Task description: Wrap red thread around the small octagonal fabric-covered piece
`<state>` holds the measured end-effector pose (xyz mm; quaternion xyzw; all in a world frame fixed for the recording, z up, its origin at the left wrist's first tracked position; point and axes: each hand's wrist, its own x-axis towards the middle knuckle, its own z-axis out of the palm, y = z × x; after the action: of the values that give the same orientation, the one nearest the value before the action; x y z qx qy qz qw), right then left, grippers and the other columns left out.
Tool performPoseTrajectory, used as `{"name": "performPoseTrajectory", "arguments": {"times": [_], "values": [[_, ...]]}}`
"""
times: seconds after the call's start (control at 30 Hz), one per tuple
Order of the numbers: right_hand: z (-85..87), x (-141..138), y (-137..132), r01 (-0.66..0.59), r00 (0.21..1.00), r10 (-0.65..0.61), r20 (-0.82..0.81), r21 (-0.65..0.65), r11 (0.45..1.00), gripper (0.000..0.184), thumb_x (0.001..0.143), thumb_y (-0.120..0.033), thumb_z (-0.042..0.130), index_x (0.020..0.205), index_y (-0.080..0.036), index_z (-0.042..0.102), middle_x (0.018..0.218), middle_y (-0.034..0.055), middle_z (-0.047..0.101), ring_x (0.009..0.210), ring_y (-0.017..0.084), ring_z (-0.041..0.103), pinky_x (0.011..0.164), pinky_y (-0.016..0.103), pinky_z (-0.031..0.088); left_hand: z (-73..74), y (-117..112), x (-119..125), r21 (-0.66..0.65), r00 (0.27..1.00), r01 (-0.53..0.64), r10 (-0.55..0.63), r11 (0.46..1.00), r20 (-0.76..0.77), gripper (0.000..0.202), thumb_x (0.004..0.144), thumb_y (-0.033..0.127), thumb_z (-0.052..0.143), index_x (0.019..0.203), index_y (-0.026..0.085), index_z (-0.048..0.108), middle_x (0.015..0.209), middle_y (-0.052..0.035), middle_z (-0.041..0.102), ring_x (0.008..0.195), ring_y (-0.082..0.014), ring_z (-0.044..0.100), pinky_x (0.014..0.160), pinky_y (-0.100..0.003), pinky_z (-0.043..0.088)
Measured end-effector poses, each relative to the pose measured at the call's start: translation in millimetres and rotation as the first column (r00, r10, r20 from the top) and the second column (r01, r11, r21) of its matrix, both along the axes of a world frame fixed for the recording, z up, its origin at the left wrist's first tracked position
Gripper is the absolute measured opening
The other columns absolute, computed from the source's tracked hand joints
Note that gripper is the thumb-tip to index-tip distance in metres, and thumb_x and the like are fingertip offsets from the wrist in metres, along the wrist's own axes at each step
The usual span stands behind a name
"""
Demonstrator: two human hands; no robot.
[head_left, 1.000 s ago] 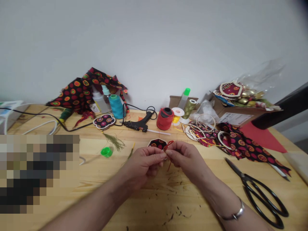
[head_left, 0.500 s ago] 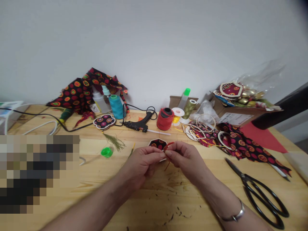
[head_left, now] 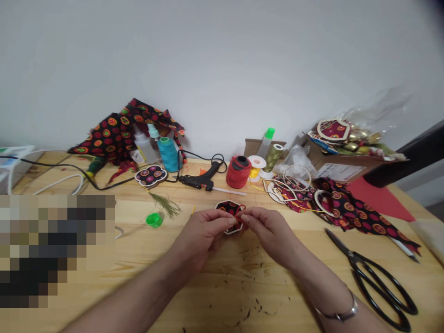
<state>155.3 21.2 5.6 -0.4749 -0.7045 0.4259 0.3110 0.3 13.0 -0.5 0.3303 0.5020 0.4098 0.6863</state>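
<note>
Above the wooden table, my left hand (head_left: 207, 230) is closed, thumb and forefinger pinching a red cord (head_left: 242, 208). My right hand (head_left: 270, 231) pinches the same cord just beside it, and the fingertips nearly meet. A short loop of the cord shows above the fingers; the part between the fingertips is hidden. Just behind and below the fingers is an octagonal pendant (head_left: 225, 205) with a pale rim and dark patterned fabric, partly covered by my left hand. Whether the cord is fastened to it I cannot tell.
Large black scissors (head_left: 376, 286) lie at right. Behind stand a red cord spool (head_left: 238, 172), a glue gun (head_left: 203, 179) and a blue thread cone (head_left: 169, 155). A tasselled pendant (head_left: 150, 176) and green cap (head_left: 154, 220) lie left; patterned fabric (head_left: 367, 212) lies right.
My fingers have shifted slightly on the red cord, and my right hand's fingertips have drawn a little to the right. More of the octagonal pendant shows now.
</note>
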Motion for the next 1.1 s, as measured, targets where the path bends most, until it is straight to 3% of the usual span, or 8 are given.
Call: {"name": "performPoseTrajectory", "arguments": {"times": [0.17, 0.37, 0.47, 0.6, 0.77, 0.87, 0.97, 1.1], "values": [[0.2, 3.7, 0.9, 0.090, 0.987, -0.100, 0.127, 0.082, 0.993, 0.018, 0.077, -0.025, 0.050, 0.064, -0.018, 0.059, 0.059, -0.0009, 0.056, 0.056, 0.012, 0.046, 0.052, 0.023, 0.034, 4.7, -0.2, 2.5, -0.002, 0.996, -0.062, 0.062, 0.998, -0.066, 0.007, 0.058, 0.022, 0.067, 0.058, 0.015, 0.065, 0.046, 0.0037, 0.056, 0.033, -0.0020, 0.029, 0.035, -0.018, 0.013], [1.6, 2.0, -0.5, 0.225, 0.970, -0.227, 0.087, 0.030, 0.974, 0.021, 0.076, -0.033, 0.052, 0.064, -0.017, 0.057, 0.056, -0.0012, 0.053, 0.051, 0.010, 0.041, 0.047, 0.022, 0.032, 8.3, -0.3, 3.8, 0.027, 0.987, -0.058, 0.062, 0.998, -0.149, 0.005, 0.061, 0.020, 0.065, 0.060, 0.016, 0.068, 0.044, 0.0043, 0.057, 0.032, -0.0025, 0.030, 0.037, -0.019, 0.021], [3.5, -1.6, -5.0, 0.245, 0.969, -0.245, 0.039, 0.000, 0.969, 0.023, 0.075, -0.036, 0.053, 0.064, -0.016, 0.058, 0.055, -0.0007, 0.052, 0.049, 0.010, 0.040, 0.044, 0.021, 0.031, 7.3, 0.1, 3.7, 0.053, 0.987, -0.040, 0.048, 0.998, -0.151, 0.006, 0.062, 0.021, 0.064, 0.062, 0.016, 0.068, 0.048, 0.0034, 0.059, 0.037, -0.0045, 0.039, 0.041, -0.019, 0.028], [1.0, -8.2, -14.5, 0.194, 0.980, -0.196, 0.029, 0.067, 0.979, 0.021, 0.076, -0.034, 0.054, 0.066, -0.017, 0.061, 0.056, -0.0001, 0.057, 0.048, 0.010, 0.044, 0.045, 0.021, 0.034, 4.3, -0.4, 3.9, 0.076, 0.993, -0.056, 0.063, 0.996, -0.102, 0.005, 0.062, 0.020, 0.065, 0.062, 0.017, 0.068, 0.056, 0.0023, 0.064, 0.051, -0.0083, 0.051, 0.051, -0.019, 0.036], [-4.2, -13.8, -24.0, 0.047, 0.973, -0.115, 0.201, 0.314, 0.948, 0.018, 0.081, -0.026, 0.048, 0.075, -0.020, 0.063, 0.066, 0.0025, 0.063, 0.058, 0.013, 0.053, 0.056, 0.024, 0.037, 2.8, -2.3, 3.9, 0.070, 0.993, -0.090, 0.095, 0.993, -0.066, 0.005, 0.062, 0.020, 0.065, 0.063, 0.016, 0.068, 0.060, 0.0014, 0.066, 0.056, -0.0097, 0.055, 0.056, -0.020, 0.039], [-8.0, -14.5, -26.2, -0.070, 0.950, -0.058, 0.307, 0.389, 0.919, 0.020, 0.084, -0.023, 0.042, 0.081, -0.018, 0.061, 0.073, 0.0052, 0.063, 0.065, 0.014, 0.055, 0.060, 0.025, 0.037, 2.5, -2.0, 3.7, 0.050, 0.995, -0.100, 0.099, 0.994, 0.015, 0.006, 0.062, 0.019, 0.066, 0.065, 0.014, 0.067, 0.064, -0.0010, 0.068, 0.061, -0.0109, 0.057, 0.059, -0.020, 0.041], [-12.8, -14.5, -26.8, -0.151, 0.909, -0.045, 0.415, 0.427, 0.891, 0.021, 0.085, -0.023, 0.039, 0.079, -0.017, 0.059, 0.070, 0.0058, 0.062, 0.062, 0.014, 0.054, 0.057, 0.025, 0.034, 1.8, -0.5, 2.9, -0.041, 0.991, -0.092, 0.096, 0.995, 0.092, 0.008, 0.063, 0.019, 0.066, 0.068, 0.013, 0.065, 0.063, -0.0026, 0.068, 0.054, -0.0086, 0.056, 0.048, -0.016, 0.039], [-15.4, -14.3, -27.1, -0.240, 0.859, -0.025, 0.511, 0.446, 0.862, 0.024, 0.085, -0.021, 0.037, 0.074, -0.016, 0.057, 0.067, 0.0050, 0.060, 0.058, 0.014, 0.051, 0.053, 0.026, 0.031, -1.6, 0.8, 0.4, -0.104, 0.984, -0.054, 0.071, 0.993, 0.163, 0.009, 0.066, 0.020, 0.064, 0.069, 0.012, 0.061, 0.057, 0.0001, 0.062, 0.038, -0.0012, 0.043, 0.033, -0.011, 0.021]]}}
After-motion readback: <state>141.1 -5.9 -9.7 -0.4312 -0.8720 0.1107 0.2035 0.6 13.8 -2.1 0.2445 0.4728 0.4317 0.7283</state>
